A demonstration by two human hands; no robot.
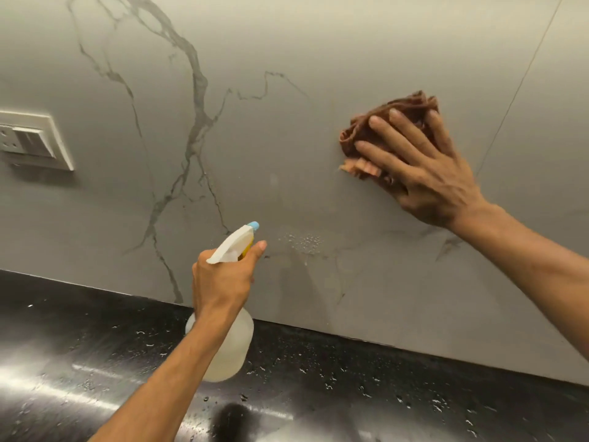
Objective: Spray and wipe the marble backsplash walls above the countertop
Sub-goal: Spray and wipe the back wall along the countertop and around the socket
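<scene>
The grey marble backsplash [287, 129] with dark veins fills most of the view. My left hand [223, 279] grips a translucent spray bottle [232, 349] by its white trigger head, the blue nozzle pointing at the wall. Just right of the nozzle, a patch of spray droplets [302, 242] clings to the marble. My right hand [420, 167] presses a crumpled brown cloth [382, 122] flat against the wall, up and to the right of the droplets.
A glossy black countertop [350, 378] speckled with water drops runs below the wall. A white socket and switch plate [28, 140] is mounted on the wall at the far left. A thin vertical panel seam [522, 78] runs right of the cloth.
</scene>
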